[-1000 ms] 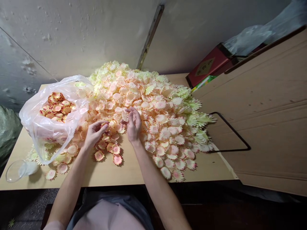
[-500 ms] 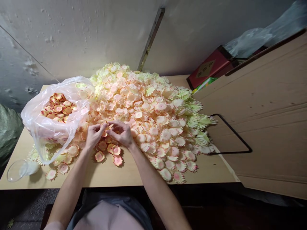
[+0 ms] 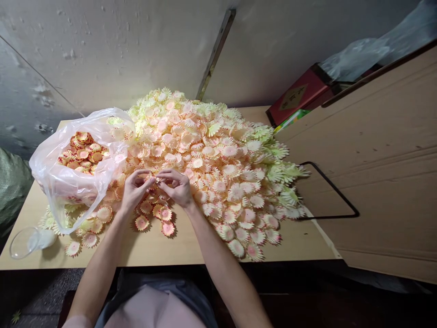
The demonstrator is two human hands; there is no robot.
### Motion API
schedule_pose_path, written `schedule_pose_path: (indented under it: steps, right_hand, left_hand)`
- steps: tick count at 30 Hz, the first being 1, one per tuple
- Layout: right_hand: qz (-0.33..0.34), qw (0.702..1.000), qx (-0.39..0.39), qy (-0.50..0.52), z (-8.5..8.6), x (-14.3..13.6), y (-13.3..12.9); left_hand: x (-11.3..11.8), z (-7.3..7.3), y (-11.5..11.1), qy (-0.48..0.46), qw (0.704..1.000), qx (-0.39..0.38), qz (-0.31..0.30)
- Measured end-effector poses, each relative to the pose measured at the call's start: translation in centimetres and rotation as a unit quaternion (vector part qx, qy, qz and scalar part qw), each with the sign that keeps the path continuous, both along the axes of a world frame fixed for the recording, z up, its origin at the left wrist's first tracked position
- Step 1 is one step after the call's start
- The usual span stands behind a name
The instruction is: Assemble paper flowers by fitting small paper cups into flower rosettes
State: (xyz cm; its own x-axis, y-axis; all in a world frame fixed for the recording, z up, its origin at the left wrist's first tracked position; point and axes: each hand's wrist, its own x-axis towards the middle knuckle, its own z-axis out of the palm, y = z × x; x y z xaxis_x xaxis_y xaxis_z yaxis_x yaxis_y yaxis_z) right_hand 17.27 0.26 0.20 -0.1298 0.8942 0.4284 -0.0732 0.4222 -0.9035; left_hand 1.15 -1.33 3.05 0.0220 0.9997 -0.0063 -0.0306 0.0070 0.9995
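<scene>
My left hand (image 3: 135, 187) and my right hand (image 3: 178, 187) meet at the front of a large heap of artificial flower petals (image 3: 218, 168). Their thumbs and fingers pinch together on a small petal piece (image 3: 155, 178), mostly hidden by the fingertips. The heap's round, notched pieces are pale yellow, peach and green, many with pink centres. Just below my hands lie several darker, red-edged petal pieces (image 3: 166, 228). Left of my left hand, a translucent plastic bag (image 3: 51, 159) stands open, holding red-and-yellow flower pieces (image 3: 83, 152).
A small clear cup (image 3: 23, 243) lies tilted at the table's (image 3: 157, 253) front left. Pale petals (image 3: 73, 248) lie near it. On the right stands a large cardboard box (image 3: 382, 182) with a black wire handle (image 3: 332, 187). A red box (image 3: 300, 93) sits behind, against the wall (image 3: 136, 50).
My right hand has shifted slightly, and the fingertips of both hands have come closer together around the small piece. The heap and the bag look the same.
</scene>
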Motion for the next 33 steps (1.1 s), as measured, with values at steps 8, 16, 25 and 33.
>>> schedule_pose_path:
  steps: [8, 16, 25, 33]
  right_hand:
    - [-0.042, 0.999, -0.015, 0.029, 0.0, 0.1, 0.2]
    - [-0.067, 0.988, -0.091, 0.108, 0.0, 0.0, 0.5]
    - [-0.187, 0.941, -0.146, 0.241, 0.0, 1.0, 1.9]
    - [-0.155, 0.967, -0.116, 0.165, 0.1, 0.2, 1.1]
  left_hand:
    - [-0.1, 0.2, -0.1, -0.054, 0.999, 0.006, -0.001]
    - [0.0, -0.6, 0.1, -0.039, 0.999, -0.025, -0.019]
    - [-0.4, -0.2, 0.0, 0.024, 1.000, 0.005, -0.011]
    - [-0.2, 0.0, -0.1, 0.054, 0.999, 0.006, 0.002]
